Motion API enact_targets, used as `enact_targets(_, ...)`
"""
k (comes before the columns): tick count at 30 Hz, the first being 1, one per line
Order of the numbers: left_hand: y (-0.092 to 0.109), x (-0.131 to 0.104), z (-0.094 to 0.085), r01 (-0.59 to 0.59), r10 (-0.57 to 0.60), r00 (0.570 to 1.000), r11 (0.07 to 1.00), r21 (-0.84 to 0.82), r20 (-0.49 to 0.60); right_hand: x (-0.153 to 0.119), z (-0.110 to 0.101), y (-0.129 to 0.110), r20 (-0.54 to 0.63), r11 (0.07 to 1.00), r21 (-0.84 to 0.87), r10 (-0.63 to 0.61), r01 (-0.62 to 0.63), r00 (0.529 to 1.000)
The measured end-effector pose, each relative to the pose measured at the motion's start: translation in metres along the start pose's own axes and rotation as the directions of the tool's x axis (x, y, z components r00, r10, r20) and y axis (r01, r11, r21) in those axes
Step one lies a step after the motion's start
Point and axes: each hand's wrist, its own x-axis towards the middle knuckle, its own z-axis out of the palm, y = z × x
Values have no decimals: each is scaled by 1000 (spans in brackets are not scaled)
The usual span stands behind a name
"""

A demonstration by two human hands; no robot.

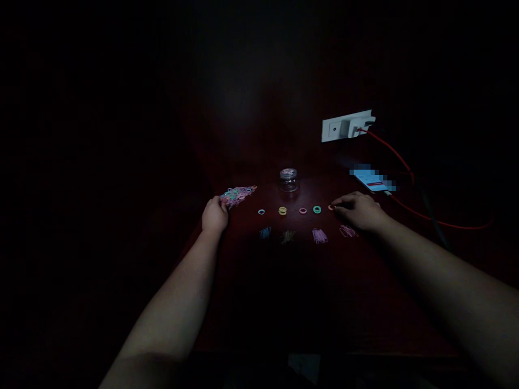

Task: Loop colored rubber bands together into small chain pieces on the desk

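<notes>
My left hand (215, 215) rests at the near left edge of a mixed pile of coloured bands (242, 194); its fingers are bent together, and what they hold is too small to make out. My right hand (360, 209) pinches an orange ring (331, 207) at the right end of a row. Leftward in that row lie a green ring (317, 209), a pink ring (303, 210), yellow rings (283, 211) and a blue ring (261, 212). Nearer me are bunches of blue bands (265, 233), yellowish bands (288, 236), purple bands (320, 235) and pink bands (348, 231).
A clear lidded jar (288, 180) stands behind the row on the dark red table (251, 286). At the right lies a lit phone (371, 179) on a red cable (425, 218). A plug sits in the white wall socket (333, 129).
</notes>
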Motion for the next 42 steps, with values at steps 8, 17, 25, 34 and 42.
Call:
enact_targets(8,23,-11,-11,-173,167,984,980,-103,-63,1,-1,-5,91,988,-154,31,-17,995)
enact_targets(17,115,-58,-20,-129,164,986,629,-767,-31,-24,-10,-62,-36,972,25,-234,234,972)
enact_targets(25,192,-92,-10,-212,314,948,490,-845,-55,-50,-4,-106,-62,853,364,-379,375,923)
enact_targets(34,174,-96,-9,-301,415,908,566,-768,-50,-51,-5,-103,-10,849,409,-363,335,932)
enact_targets(42,163,-95,-13,-310,490,871,600,-737,33,-48,-7,-98,11,858,385,-372,340,928)
